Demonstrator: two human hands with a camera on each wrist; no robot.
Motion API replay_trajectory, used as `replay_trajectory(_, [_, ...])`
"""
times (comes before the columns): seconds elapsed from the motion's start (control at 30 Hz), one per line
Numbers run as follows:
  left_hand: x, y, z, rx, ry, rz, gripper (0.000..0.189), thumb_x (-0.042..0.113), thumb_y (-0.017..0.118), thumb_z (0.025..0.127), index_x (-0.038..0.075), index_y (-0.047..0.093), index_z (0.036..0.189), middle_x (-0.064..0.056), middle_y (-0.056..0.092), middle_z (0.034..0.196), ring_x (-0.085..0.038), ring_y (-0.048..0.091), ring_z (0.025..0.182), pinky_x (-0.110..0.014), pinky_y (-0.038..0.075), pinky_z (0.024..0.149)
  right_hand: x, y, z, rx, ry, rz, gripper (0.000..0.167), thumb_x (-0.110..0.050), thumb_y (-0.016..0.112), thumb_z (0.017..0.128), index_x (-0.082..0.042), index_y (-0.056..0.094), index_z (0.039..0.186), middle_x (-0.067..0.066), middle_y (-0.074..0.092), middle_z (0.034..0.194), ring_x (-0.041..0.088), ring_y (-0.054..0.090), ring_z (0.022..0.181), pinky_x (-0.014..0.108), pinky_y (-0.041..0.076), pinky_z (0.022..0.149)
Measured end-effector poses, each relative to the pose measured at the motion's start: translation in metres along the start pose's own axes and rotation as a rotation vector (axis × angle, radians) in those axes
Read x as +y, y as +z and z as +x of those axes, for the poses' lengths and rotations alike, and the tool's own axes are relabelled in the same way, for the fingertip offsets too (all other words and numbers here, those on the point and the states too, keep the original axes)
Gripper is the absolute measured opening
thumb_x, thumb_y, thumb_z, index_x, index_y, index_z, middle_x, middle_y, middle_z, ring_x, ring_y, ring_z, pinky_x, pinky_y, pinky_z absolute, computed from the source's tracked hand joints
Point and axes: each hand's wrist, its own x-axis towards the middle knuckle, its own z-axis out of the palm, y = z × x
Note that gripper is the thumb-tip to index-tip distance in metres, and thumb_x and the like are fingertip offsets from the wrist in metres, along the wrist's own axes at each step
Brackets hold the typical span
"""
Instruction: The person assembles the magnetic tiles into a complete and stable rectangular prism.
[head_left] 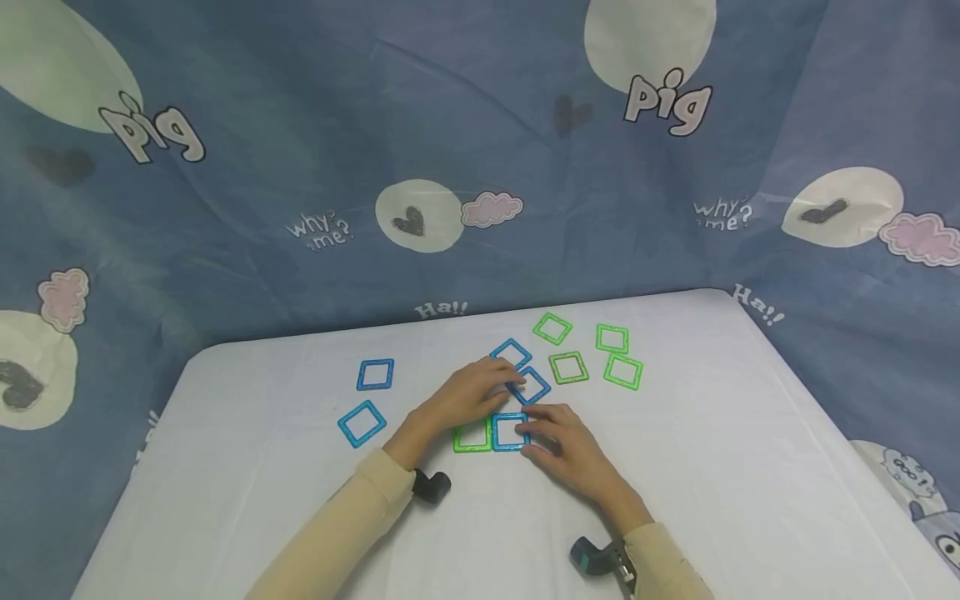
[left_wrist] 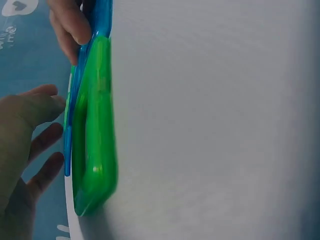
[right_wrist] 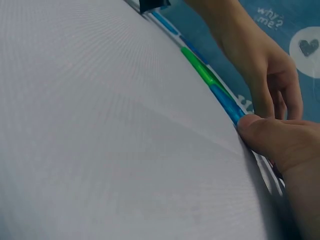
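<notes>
In the head view, a green square frame tile (head_left: 472,448) and a blue square frame tile (head_left: 511,416) lie edge to edge on the white table. My right hand (head_left: 567,446) holds the blue one at its right side, thumb near the lower corner and fingers over the edge. My left hand (head_left: 468,393) reaches past the green tile, its fingertips touching a second blue tile (head_left: 542,378) behind the pair. Just beyond, a third blue tile (head_left: 511,342) is partly covered by the left fingers. In the right wrist view, the right thumb (right_wrist: 260,132) rests against the blue edge.
Two more blue tiles, one farther back (head_left: 375,362) and one nearer (head_left: 362,424), lie to the left. Several green tiles (head_left: 568,380) are scattered at the back right. A blue patterned cloth (head_left: 480,275) hangs behind the white table (head_left: 750,467).
</notes>
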Motion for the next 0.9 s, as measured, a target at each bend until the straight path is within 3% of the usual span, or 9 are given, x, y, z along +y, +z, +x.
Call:
replay_trajectory(0.37, [0.002, 0.002, 0.008, -0.07, 0.045, 0.055, 0.027, 0.021, 0.058, 0.094, 0.022, 0.064, 0.121, 0.007, 0.06, 0.12, -0.012, 0.052, 0.115, -0.031, 0.044, 0.102, 0.0, 0.001, 0.0, 0.016, -0.02, -0.012, 0.027, -0.029, 0.07, 0.085, -0.021, 0.068, 0.111, -0.002, 0.055, 0.133, 0.016, 0.047, 0.123, 0.041, 0.041, 0.103])
replay_trajectory(0.7, [0.004, 0.004, 0.012, -0.037, 0.058, 0.147, 0.015, 0.029, 0.062, 0.091, 0.027, 0.071, 0.103, 0.01, 0.062, 0.11, -0.011, 0.054, 0.107, -0.033, 0.043, 0.091, -0.001, 0.0, 0.0, 0.021, -0.014, 0.006, 0.027, -0.029, 0.07, 0.085, -0.022, 0.068, 0.111, -0.002, 0.055, 0.133, 0.016, 0.047, 0.123, 0.041, 0.04, 0.103])
replay_trajectory(0.9, [0.005, 0.002, 0.012, -0.036, 0.047, 0.165, 0.014, 0.031, 0.064, 0.089, 0.028, 0.073, 0.1, 0.012, 0.064, 0.106, -0.009, 0.054, 0.104, -0.032, 0.042, 0.092, -0.001, 0.0, 0.0, 0.026, -0.029, 0.001, 0.026, -0.029, 0.07, 0.085, -0.021, 0.068, 0.11, -0.003, 0.056, 0.133, 0.015, 0.047, 0.122, 0.04, 0.04, 0.103])
